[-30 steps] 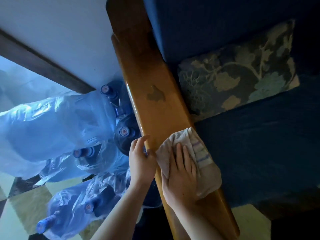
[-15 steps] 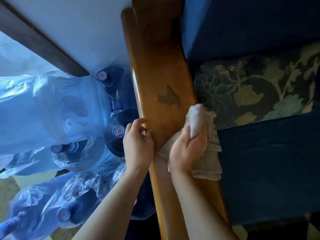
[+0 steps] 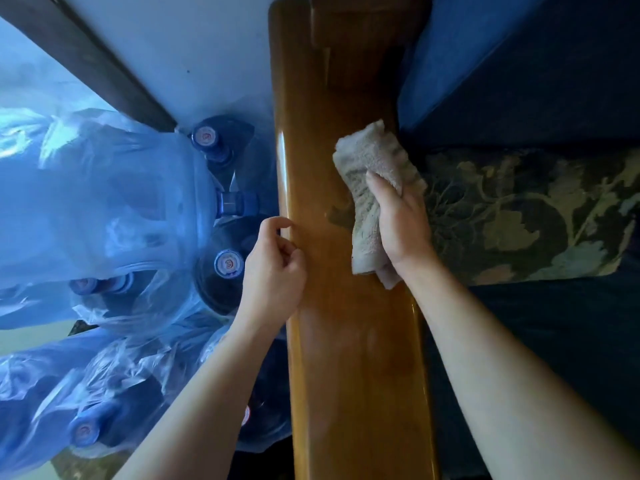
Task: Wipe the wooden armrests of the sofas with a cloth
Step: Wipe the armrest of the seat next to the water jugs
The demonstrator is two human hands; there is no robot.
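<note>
A long glossy wooden armrest (image 3: pixel 349 341) runs from the bottom to the top of the view. My right hand (image 3: pixel 401 226) grips a bunched beige cloth (image 3: pixel 372 161) and presses it on the armrest's right half, partly over a dark worn patch (image 3: pixel 341 216). My left hand (image 3: pixel 273 271) rests at the armrest's left edge with its fingers curled and nothing in it. Both forearms reach in from the bottom.
The blue sofa seat (image 3: pixel 536 341) and a floral cushion (image 3: pixel 533 216) lie right of the armrest. Several large blue water bottles (image 3: pixel 227 265), some wrapped in clear plastic (image 3: pixel 97 202), crowd the floor to the left. A white wall (image 3: pixel 194 46) stands behind them.
My right hand has slid the cloth farther along the armrest, onto the dark patch. My left hand has lifted off the edge and curled its fingers. The view has moved forward.
</note>
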